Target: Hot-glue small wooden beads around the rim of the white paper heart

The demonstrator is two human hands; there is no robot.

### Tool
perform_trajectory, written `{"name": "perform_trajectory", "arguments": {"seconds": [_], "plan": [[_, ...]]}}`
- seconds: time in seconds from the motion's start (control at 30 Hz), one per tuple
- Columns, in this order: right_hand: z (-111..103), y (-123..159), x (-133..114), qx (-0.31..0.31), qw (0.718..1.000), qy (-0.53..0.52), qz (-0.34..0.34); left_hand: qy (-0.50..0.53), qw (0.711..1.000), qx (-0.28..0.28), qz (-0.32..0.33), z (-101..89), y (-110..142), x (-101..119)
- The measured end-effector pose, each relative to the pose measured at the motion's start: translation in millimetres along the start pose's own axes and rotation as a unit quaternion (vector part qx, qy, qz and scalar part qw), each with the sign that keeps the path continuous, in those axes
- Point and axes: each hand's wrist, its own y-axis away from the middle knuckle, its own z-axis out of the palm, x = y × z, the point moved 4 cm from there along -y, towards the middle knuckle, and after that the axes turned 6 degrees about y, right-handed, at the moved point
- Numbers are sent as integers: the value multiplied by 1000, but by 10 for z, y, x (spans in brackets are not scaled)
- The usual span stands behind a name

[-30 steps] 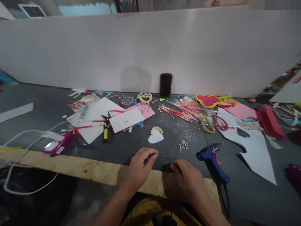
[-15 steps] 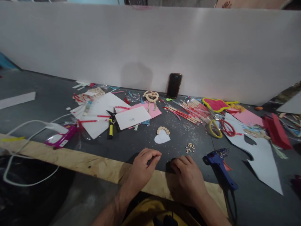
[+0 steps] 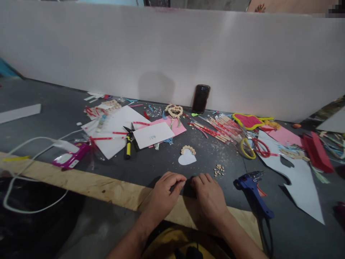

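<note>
My left hand (image 3: 168,189) rests at the table's front edge, thumb and forefinger pinched; anything between the tips is too small to make out. Close beside it, my right hand (image 3: 208,194) lies back up with fingers curled under, and what they may hold is hidden. Just beyond both hands is a white paper heart (image 3: 187,158) with an arc of small pale wooden pieces (image 3: 188,148) along its upper edge. A small pile of similar pieces (image 3: 219,170) lies ahead of my right hand. To the right rests a blue glue gun (image 3: 252,189) on its side.
Yellow-handled pliers (image 3: 128,144), a white card (image 3: 153,136) and a purple device (image 3: 71,156) lie left. A phone (image 3: 201,98) leans on the white panel (image 3: 107,46). Scissors (image 3: 248,148), red-patterned sticks (image 3: 212,133) and cut white paper (image 3: 304,180) lie right.
My right hand has moved left, closer to my left hand. The left hand keeps its pinch. The view has tilted and shifted, and the paper heart stays in place on the table.
</note>
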Motion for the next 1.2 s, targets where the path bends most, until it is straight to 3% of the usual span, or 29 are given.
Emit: {"name": "perform_trajectory", "arguments": {"seconds": [0.37,0.8,1.07,1.2], "plan": [[-24,197,228,0,999,-27,24,-5,1000,-6,-12,29,8,-16],[57,260,28,-32,999,-8,-25,-16,1000,-19,-10,69,10,9],[-23,164,195,-12,1000,-5,6,-6,1000,-15,-15,74,21,0],[-24,72,153,-15,1000,-16,-8,-5,1000,-23,-16,72,28,-8]]}}
